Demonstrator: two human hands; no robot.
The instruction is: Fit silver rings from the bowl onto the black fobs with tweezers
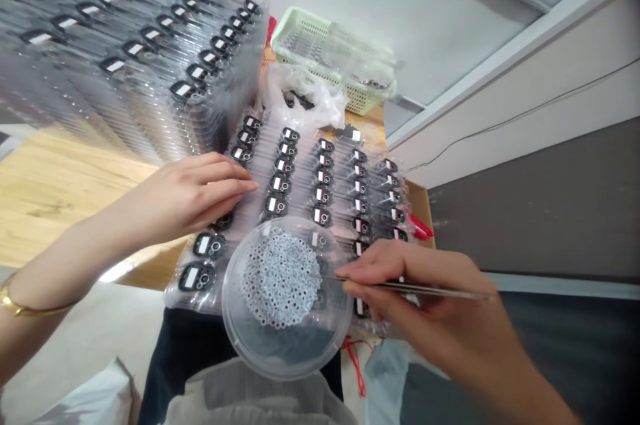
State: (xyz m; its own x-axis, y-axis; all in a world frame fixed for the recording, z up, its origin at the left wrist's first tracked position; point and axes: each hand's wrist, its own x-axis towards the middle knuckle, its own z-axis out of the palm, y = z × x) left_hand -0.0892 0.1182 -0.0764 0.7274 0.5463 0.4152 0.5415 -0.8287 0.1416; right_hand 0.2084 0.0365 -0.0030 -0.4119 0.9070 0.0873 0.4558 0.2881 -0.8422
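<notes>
A light, honey-coloured wooden table [65,205] carries everything here. A flat layer of clear plastic blister sheets [320,198], each pocket holding a small black part with a white label, lies across its middle. Just left of that layer rises a tall, tilted stack of the same clear blister sheets [150,58]. At the layer's far end, touching it, sits a crumpled translucent white plastic bag [305,95]. Just beyond the bag stands a pale green plastic mesh basket [333,61]. A small bright red piece [421,227] pokes out beside the layer's right edge.
</notes>
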